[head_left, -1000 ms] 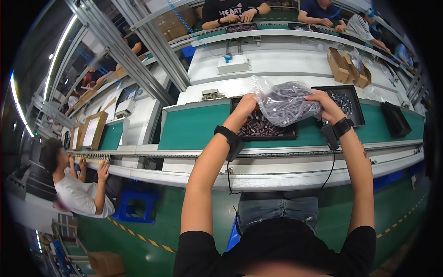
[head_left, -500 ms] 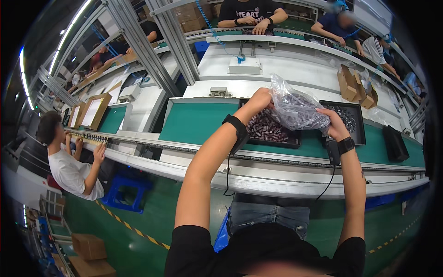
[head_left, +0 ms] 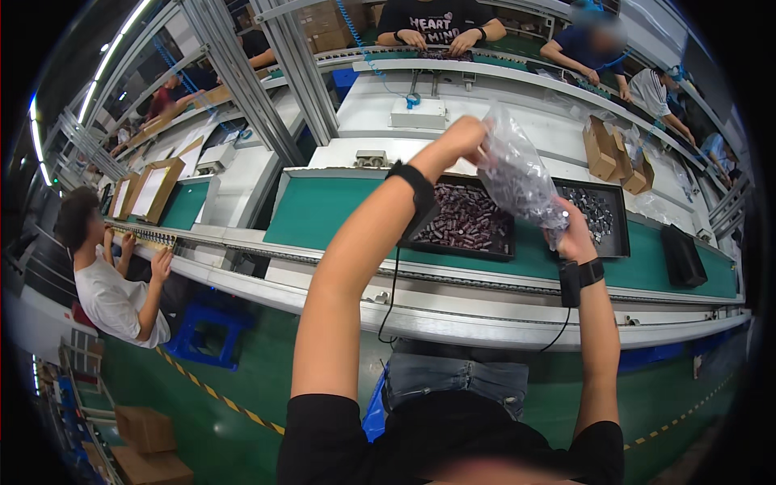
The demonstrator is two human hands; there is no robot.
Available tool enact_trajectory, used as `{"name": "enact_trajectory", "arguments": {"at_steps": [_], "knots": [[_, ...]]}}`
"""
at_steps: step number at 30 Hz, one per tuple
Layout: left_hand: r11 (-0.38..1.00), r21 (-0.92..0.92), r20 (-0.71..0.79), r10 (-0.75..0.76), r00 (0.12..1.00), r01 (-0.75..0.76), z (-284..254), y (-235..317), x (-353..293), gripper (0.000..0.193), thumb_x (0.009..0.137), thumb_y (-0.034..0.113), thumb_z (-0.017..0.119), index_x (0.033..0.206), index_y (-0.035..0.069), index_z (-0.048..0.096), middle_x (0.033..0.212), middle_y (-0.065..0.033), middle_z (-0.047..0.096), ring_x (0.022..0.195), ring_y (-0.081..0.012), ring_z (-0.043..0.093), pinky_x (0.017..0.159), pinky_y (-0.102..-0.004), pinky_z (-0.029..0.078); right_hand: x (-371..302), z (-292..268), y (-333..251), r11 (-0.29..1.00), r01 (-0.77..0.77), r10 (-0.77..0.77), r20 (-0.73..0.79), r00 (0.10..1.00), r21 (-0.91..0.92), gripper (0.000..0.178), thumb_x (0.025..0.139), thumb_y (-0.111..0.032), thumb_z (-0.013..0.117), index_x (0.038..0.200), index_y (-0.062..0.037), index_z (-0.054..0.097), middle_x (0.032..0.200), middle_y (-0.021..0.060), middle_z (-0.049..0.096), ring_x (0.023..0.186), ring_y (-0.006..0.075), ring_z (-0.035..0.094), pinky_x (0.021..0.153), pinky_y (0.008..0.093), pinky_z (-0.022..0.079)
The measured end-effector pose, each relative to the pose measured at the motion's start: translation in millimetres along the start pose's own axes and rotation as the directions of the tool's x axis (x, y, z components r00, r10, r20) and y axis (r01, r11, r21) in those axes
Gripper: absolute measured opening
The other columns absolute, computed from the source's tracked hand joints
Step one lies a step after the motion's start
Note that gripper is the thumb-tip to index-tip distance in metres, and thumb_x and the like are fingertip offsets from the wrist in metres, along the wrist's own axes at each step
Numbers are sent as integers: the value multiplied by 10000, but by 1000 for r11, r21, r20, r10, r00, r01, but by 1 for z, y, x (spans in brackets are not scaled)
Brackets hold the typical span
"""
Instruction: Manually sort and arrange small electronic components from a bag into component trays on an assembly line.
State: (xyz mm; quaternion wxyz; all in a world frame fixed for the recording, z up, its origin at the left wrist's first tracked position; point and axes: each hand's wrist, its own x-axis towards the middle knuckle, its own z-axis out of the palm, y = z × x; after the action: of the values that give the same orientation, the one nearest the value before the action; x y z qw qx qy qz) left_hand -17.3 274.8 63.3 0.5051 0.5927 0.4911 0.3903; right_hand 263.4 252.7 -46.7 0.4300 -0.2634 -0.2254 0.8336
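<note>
A clear plastic bag full of small grey cylindrical parts hangs tilted between my hands, over the gap between two black trays. My left hand is closed on its upper end. Lower down, my right hand grips the bottom end, where the parts are bunched together. Beneath and to the left is a black tray of dark reddish cylindrical parts resembling capacitors. Behind my right hand stands a second black tray holding silvery and dark small parts. Each wrist wears a black band with a cable.
Both trays rest on a green work surface behind a metal conveyor rail. A black bin stands at the right, open cardboard boxes behind it. A person works at the left; several others sit across the line.
The bag has gone from lying nearly level to a steep tilt. My left hand has risen with its upper end, while my right hand has dropped slightly with the bottom, and the parts have gathered there.
</note>
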Motion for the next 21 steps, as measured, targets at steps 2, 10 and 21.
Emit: {"name": "enact_trajectory", "arguments": {"at_steps": [2,10,21], "knots": [[1000,-18,7,9,1000,-9,-2,24,5,471,933,332,428,880,-115,565,742,-219,630,526,-287,620,445,-348,490,-20,45,15,988,-123,110,134,985,93,461,897,-291,500,1225,30,459,1156,226,551,888,258,635,633,352,559],[981,190,-132,1,991,24,16,90,0,360,891,252,431,952,-71,577,821,-184,636,614,-269,625,582,-352,526,-7,64,43,874,-464,330,526,784,142,750,904,-554,307,1379,25,266,1293,294,420,816,258,623,495,296,524],[955,86,-166,-267,949,284,4,74,-6,411,918,320,411,1104,-37,491,812,-218,630,683,-306,611,632,-398,517,8,57,42,901,-431,362,453,815,54,835,870,-621,320,1356,57,292,1263,260,458,776,201,604,463,266,490]]}}
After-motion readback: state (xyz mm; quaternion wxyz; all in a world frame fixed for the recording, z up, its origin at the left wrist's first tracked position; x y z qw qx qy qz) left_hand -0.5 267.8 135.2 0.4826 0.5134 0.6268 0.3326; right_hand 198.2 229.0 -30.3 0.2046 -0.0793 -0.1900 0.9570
